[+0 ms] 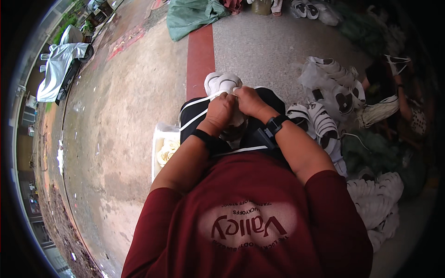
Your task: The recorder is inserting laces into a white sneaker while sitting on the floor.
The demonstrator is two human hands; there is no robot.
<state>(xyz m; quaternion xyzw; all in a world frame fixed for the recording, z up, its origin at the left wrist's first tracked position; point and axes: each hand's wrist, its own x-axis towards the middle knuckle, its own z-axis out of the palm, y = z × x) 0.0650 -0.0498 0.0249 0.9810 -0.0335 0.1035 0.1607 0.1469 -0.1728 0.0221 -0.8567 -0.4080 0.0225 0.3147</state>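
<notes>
A white shoe with thin dark lines stands up between my knees, its rounded front end pointing away from me. A second rounded white part presses against its left side; I cannot tell if it is another shoe. My left hand is closed just below it, with a white shoelace running out to the left over my dark trousers. My right hand is closed, its thumb and fingers pinching at the shoe's right edge. The two hands nearly touch, and they hide the shoe's lower part.
Beside my left leg is a white container of pale coiled laces. Striped white shoes and stacked white pieces lie to my right. Farther right a person sits in shadow. A green sack lies ahead.
</notes>
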